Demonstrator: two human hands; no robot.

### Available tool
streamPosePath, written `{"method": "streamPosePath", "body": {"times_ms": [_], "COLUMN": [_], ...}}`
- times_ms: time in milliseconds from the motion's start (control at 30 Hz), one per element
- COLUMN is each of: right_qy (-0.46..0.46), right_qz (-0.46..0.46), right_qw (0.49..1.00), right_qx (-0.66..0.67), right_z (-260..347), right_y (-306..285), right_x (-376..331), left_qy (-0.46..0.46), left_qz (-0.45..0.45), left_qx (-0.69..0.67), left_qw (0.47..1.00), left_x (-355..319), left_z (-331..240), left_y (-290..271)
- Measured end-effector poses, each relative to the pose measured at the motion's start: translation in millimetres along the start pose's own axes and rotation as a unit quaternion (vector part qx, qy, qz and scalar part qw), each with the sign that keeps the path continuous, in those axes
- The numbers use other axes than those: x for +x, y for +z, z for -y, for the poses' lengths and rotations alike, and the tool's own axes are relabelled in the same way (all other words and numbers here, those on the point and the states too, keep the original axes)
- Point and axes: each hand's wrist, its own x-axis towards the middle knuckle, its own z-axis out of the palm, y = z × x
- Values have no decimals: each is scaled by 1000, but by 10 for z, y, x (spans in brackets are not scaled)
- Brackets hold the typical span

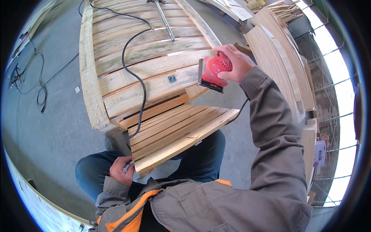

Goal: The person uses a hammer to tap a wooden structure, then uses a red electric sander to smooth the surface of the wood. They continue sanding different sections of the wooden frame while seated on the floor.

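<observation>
At the left, the pale side rail of a large slatted frame runs away from the person, and a black cable winds over its slats. Just beside the lower-left corner of a smaller slatted panel is the left hand, its fingers curled at the wood; whether they grip the corner or only rest there cannot be told. The panel lies above the person's legs, between them and the frame, its long axis slanting from lower left to upper right, with a thicker board along the near side. Beyond its right end, apart from it, is the red sander, tilted, with the right hand's fingers closed around its body. The panel therefore lies below and to the left of the sander; the left hand is nearer its low corner, the right nearer its far end.
</observation>
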Motion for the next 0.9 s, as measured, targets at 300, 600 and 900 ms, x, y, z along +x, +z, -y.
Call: {"method": "streamPosePath", "body": {"times_ms": [300, 600, 900], "right_qy": [-95, -23, -122], "right_qz": [-11, -14, -24], "right_qw": [995, 1000, 992], "right_qx": [0, -5, -25], "right_z": [483, -35, 478], "right_y": [111, -5, 153], "right_x": [238, -26, 290], "left_qy": [4, 0, -1], "left_qz": [-15, -3, -19], "left_qx": [11, 12, 14], "left_qw": [1000, 1000, 1000], "left_x": [-15, -1, -12], "left_z": [70, 13, 95], "left_y": [10, 3, 33]}}
